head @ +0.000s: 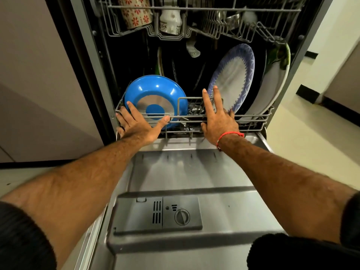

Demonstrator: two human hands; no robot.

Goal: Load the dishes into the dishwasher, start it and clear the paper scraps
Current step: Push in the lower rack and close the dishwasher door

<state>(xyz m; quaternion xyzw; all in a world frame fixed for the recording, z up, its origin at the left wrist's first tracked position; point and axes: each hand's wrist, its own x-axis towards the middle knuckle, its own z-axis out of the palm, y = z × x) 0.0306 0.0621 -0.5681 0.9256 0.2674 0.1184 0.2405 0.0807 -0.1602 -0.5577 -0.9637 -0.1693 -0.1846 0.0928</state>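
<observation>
Both hands, the left hand and right hand, pressed straight, spread fingers against the front of the lower rack, which held one blue pan and two upright plates, blue-rimmed and green-patterned.
</observation>
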